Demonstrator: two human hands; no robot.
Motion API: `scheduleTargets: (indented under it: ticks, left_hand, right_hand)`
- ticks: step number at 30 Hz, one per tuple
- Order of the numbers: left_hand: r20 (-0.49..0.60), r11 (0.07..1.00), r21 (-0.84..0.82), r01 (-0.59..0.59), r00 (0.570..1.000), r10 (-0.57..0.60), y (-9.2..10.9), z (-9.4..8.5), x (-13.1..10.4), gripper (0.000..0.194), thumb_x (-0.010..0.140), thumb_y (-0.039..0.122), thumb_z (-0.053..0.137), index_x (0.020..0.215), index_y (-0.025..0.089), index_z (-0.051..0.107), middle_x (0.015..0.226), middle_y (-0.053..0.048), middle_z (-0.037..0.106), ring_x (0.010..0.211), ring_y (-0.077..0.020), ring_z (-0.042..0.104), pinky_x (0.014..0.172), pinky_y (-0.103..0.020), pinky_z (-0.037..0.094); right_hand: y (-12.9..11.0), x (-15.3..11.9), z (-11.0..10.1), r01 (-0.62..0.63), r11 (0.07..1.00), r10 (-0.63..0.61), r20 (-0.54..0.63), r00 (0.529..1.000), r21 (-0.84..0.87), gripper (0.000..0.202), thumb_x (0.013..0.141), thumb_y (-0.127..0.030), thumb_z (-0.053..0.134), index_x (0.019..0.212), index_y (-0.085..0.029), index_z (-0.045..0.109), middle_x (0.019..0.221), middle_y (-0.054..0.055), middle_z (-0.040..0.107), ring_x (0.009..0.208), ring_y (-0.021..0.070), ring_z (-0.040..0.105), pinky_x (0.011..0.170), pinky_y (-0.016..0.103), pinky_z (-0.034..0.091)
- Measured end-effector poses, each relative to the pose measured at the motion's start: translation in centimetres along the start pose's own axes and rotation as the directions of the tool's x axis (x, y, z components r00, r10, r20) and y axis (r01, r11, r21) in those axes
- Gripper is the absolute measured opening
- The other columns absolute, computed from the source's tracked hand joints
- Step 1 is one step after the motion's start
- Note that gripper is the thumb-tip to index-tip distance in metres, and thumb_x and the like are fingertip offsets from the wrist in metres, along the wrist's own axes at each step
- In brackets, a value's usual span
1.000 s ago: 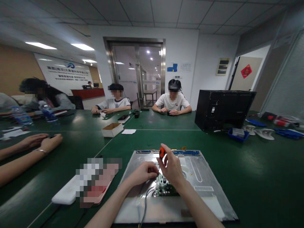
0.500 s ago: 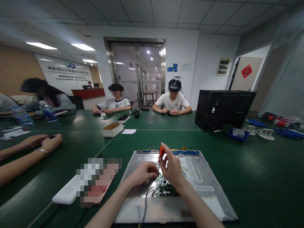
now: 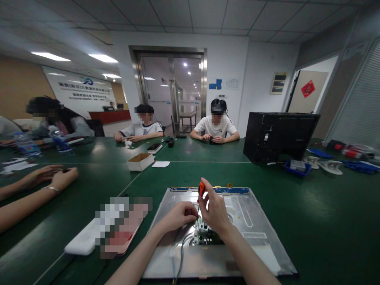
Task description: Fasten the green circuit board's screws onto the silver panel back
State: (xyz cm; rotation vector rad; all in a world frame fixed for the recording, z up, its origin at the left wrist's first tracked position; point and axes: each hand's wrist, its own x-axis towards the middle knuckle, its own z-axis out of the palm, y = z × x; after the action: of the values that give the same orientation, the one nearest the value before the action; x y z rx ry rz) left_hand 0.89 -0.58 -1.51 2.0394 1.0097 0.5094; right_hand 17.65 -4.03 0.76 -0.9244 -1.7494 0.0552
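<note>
Currently gripping the orange-and-black screwdriver [image 3: 201,188] in the right hand [image 3: 215,206], clamped on the handle by thumb and fingers, index fingertip up by its top end. Pointing shaft down, nearly upright with a slight tilt, over the silver metal panel [image 3: 252,247], just past the far left corner of the green circuit board [image 3: 204,234]. Can't tell if touching anything at the tip, too small and part covered. Closing thumb and fingers of the left hand [image 3: 185,213] together right by the shaft's lower end; can't tell what's pinched there, if anything. Seeing the panel flat on the near part of the green worktop [image 3: 332,229], with the board around its middle, a blue strip [image 3: 237,190] along its far edge and a grey cable [image 3: 181,257] running from beside the board to the near edge. Also seeing a pink phone-like slab [image 3: 126,237] and a white slab [image 3: 83,239] off the panel's left edge, both partly pixelated. Further out, spotting an open white box [image 3: 139,162] beyond the panel's far left corner, and a black boxy casing [image 3: 276,136] upright beyond the far right corner, with a blue tray [image 3: 297,170] just beside it.
</note>
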Motion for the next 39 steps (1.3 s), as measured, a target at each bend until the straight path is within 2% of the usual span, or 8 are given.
scheduleTargets:
  ticks: [5,10,14,19,26,29,34,39]
  left_hand:
    - [-0.005,1.0,-0.007,-0.002,1.0,0.001,-0.09,-0.06,0.03,0.013,0.072,0.017,0.057,0.08,0.013,0.067,0.077,-0.002,0.066,0.072,-0.0166,0.058,0.066,-0.025,0.044]
    - [-0.002,1.0,-0.023,-0.015,1.0,0.015,-0.52,0.04,0.09,0.016,0.073,0.018,0.057,0.083,0.013,0.068,0.081,-0.004,0.068,0.074,-0.0178,0.059,0.068,-0.026,0.045]
    - [-0.007,1.0,-0.003,-0.013,1.0,0.013,-0.69,0.05,0.14,0.015,0.072,0.018,0.057,0.082,0.013,0.067,0.079,-0.003,0.067,0.072,-0.0174,0.059,0.066,-0.025,0.044]
    - [-0.002,1.0,0.015,-0.016,1.0,0.017,-0.73,0.0,0.24,0.014,0.073,0.019,0.057,0.08,0.014,0.068,0.079,-0.003,0.067,0.073,-0.0175,0.059,0.067,-0.025,0.045]
    - [-0.007,0.999,0.032,-0.025,1.0,0.025,-0.53,-0.05,0.13,0.014,0.073,0.02,0.057,0.079,0.014,0.068,0.079,-0.003,0.067,0.074,-0.0177,0.059,0.069,-0.026,0.044]
    - [0.004,0.999,0.025,-0.028,1.0,0.028,-0.73,-0.03,0.2,0.015,0.074,0.02,0.057,0.082,0.014,0.068,0.081,-0.004,0.068,0.074,-0.0175,0.059,0.069,-0.025,0.044]
    - [-0.003,0.999,0.027,-0.023,1.0,0.023,-0.82,-0.02,0.29,0.014,0.073,0.02,0.057,0.081,0.013,0.067,0.079,-0.003,0.067,0.073,-0.0172,0.058,0.067,-0.025,0.044]
    - [0.004,0.999,0.029,-0.022,1.0,0.022,-0.15,-0.11,0.07,0.015,0.072,0.016,0.055,0.08,0.014,0.067,0.079,-0.003,0.068,0.073,-0.0169,0.059,0.068,-0.025,0.045]
  right_hand:
    - [0.43,0.03,0.34,0.016,1.0,-0.017,-0.043,0.999,-0.025,0.046,0.091,-0.025,0.046,0.136,-0.02,0.036,0.082,0.002,0.063,0.05,0.0119,0.053,0.048,0.025,0.043]
    - [0.56,-0.07,0.33,0.032,0.999,-0.033,-0.03,0.999,-0.041,0.044,0.092,-0.028,0.047,0.134,-0.02,0.038,0.087,0.003,0.063,0.051,0.0115,0.053,0.048,0.025,0.043]
    - [0.27,-0.14,0.18,0.014,1.0,-0.014,0.0,1.0,-0.011,0.05,0.089,-0.021,0.047,0.137,-0.02,0.035,0.086,0.003,0.065,0.053,0.0124,0.056,0.05,0.026,0.043]
    - [0.24,-0.17,0.27,-0.015,1.0,0.014,-0.008,1.0,-0.017,0.052,0.087,-0.018,0.045,0.138,-0.018,0.035,0.07,-0.001,0.061,0.051,0.0144,0.056,0.049,0.026,0.043]
    - [0.77,-0.19,0.49,0.012,0.998,-0.014,-0.022,1.0,-0.064,0.044,0.091,-0.029,0.047,0.134,-0.02,0.037,0.086,0.004,0.064,0.051,0.0131,0.054,0.049,0.027,0.045]
    - [0.59,-0.14,0.3,0.011,0.999,-0.011,-0.004,1.0,-0.049,0.048,0.091,-0.028,0.047,0.136,-0.02,0.035,0.09,0.005,0.064,0.053,0.013,0.056,0.05,0.026,0.046]
    - [0.07,0.0,-0.09,0.006,1.0,-0.005,0.016,1.0,-0.031,0.056,0.086,-0.019,0.046,0.14,-0.019,0.03,0.084,0.003,0.064,0.053,0.0133,0.056,0.052,0.026,0.046]
    - [0.47,-0.07,0.19,0.013,0.999,-0.013,-0.019,1.0,-0.034,0.051,0.089,-0.022,0.046,0.138,-0.02,0.034,0.085,0.003,0.063,0.052,0.012,0.054,0.049,0.025,0.044]
